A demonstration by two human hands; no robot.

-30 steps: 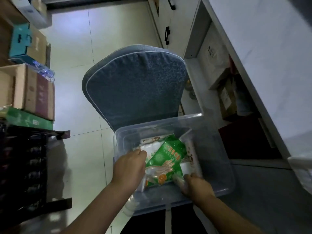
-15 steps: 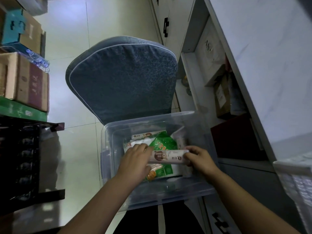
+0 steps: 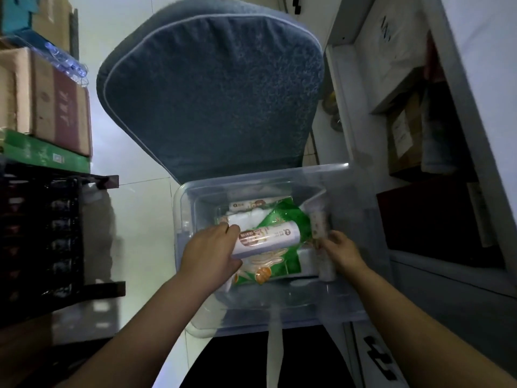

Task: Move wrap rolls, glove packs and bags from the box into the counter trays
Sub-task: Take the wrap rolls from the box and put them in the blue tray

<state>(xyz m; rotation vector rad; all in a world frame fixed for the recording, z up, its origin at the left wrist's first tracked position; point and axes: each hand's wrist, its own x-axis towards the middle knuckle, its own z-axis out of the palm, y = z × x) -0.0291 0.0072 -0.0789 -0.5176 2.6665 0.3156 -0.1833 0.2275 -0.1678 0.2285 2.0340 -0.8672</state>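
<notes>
A: Wrap roll [image 3: 268, 240]: where is it?
B: Inside the clear box [image 3: 251, 320], held above the other contents. The left hand [image 3: 208, 254] is curled round its end, probably to carry it out. A green glove pack [image 3: 282, 264] lies beneath.
A: And rightward?
B: The right hand [image 3: 342, 252] curls round a second roll [image 3: 319, 224] by the box's right wall, likely so both go together.

Translucent smooth plastic, faint gloss: box [image 3: 179, 219] around left hand [image 3: 209, 253] and right hand [image 3: 341, 250]. Glossy printed film: wrap roll [image 3: 268, 239] in left hand. Shiny crinkled green plastic: glove pack [image 3: 282, 218] between the hands. Matt nubbly blue cloth: chair cushion [image 3: 212, 93] beyond them. Matt brown cardboard: cartons [image 3: 56, 99] far left.
</notes>
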